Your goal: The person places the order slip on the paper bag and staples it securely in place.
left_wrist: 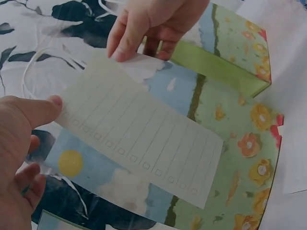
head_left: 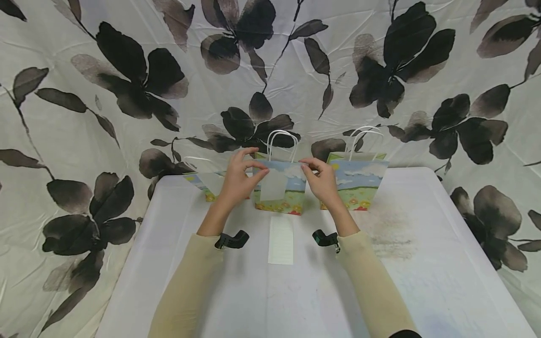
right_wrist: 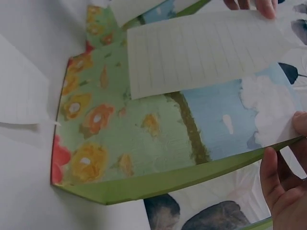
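Pale paper makes up the lined sheet (left_wrist: 139, 129) that the left hand (head_left: 237, 176) holds by its top corner, just in front of the middle bag (head_left: 296, 192). Thin lines run across the sheet, each with a tiny box at one end (like a list to tick off), and I can make out nothing finer. The bag has a painting on it: blue sky, white clouds, a yellow sun, green grass and bright flowers. Another paper, the table sheet (head_left: 281, 241), lies flat near the front of that bag, and its lines are very faint.

The left thumb and a finger pinch the lined sheet, close together. The right hand (head_left: 323, 180) pinches the top edge of the middle bag with its thumb in front, and part of its grip behind the bag is hidden.

The left bag (head_left: 197, 180) is mostly behind the left hand, with a pale slip (head_left: 211, 182) over part of its front. The right hand covers a bit of the right bag (head_left: 359, 188). Both sleeves (head_left: 181, 281) run off the bottom of the head view, and a black thing (head_left: 405, 334) there is cut off, so I can't tell what it is.

The three bags sit in a row by the back edge of the white table (head_left: 422, 291), with flowery cloth (head_left: 296, 94) behind. Only a narrow gap parts the middle and right bags. Wide table reaches out to the right, past a brown smudge (head_left: 390, 239), and more lies between the arms.
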The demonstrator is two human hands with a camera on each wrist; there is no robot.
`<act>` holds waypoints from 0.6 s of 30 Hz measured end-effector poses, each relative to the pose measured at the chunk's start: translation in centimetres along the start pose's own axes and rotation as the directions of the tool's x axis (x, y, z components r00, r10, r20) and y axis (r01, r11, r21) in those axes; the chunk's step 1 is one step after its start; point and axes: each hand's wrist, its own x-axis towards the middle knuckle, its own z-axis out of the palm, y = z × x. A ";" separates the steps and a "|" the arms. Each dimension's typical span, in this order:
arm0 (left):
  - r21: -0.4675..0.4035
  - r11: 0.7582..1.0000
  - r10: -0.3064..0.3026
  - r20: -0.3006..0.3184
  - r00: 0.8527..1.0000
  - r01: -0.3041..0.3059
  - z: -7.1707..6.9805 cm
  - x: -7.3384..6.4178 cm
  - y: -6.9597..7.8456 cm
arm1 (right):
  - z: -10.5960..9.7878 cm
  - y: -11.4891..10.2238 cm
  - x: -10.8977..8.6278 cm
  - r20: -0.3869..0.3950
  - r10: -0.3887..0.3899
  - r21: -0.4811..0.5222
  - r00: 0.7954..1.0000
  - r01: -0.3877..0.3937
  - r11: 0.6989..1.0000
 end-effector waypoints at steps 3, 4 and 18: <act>-0.019 0.999 -0.047 0.020 0.999 0.048 0.0 0.7 -0.2 | 0.0 0.1 0.1 0.003 -0.006 0.010 1.000 0.006 1.000; -0.031 0.997 -0.066 0.026 0.997 0.067 0.1 0.9 -0.3 | 0.0 0.2 0.1 0.006 -0.004 0.015 1.000 0.004 1.000; -0.062 0.992 -0.100 0.094 0.990 0.106 0.6 2.2 -1.2 | 0.4 3.5 0.9 -0.017 -0.008 -0.039 1.000 0.008 0.999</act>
